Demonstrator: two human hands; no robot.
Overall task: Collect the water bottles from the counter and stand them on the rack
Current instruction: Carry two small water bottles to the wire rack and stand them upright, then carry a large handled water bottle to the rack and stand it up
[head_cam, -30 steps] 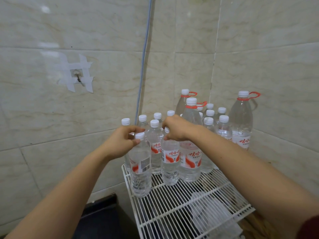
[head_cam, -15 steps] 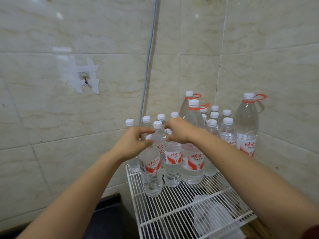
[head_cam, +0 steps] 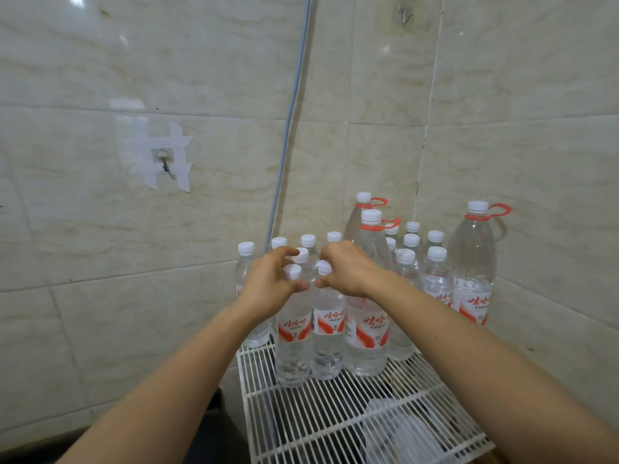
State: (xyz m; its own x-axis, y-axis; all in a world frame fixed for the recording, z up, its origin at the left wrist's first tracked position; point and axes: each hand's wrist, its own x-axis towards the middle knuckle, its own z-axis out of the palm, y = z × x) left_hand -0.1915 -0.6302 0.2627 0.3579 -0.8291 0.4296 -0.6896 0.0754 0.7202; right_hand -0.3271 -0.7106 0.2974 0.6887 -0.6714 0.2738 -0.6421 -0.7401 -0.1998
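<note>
A white wire rack (head_cam: 335, 426) stands in the tiled corner, crowded with clear water bottles with white caps and red-and-white labels. My left hand (head_cam: 268, 286) grips the neck of the front left small bottle (head_cam: 293, 336), which stands upright on the rack. My right hand (head_cam: 348, 269) holds the neck of the small bottle (head_cam: 328, 333) right beside it, also upright. The two bottles touch. Behind them stand several more small bottles and three large bottles with red handle rings (head_cam: 472, 262).
Tiled walls close in the rack on the left and right. A grey cable (head_cam: 291, 115) runs down the wall to the bottles. A taped hook (head_cam: 164, 159) is on the left wall. The front of the rack holds a crumpled clear plastic (head_cam: 398, 433).
My left hand has slid its bottle right and back until it stands against the bottle under my right hand. My right hand has stayed on its bottle's neck.
</note>
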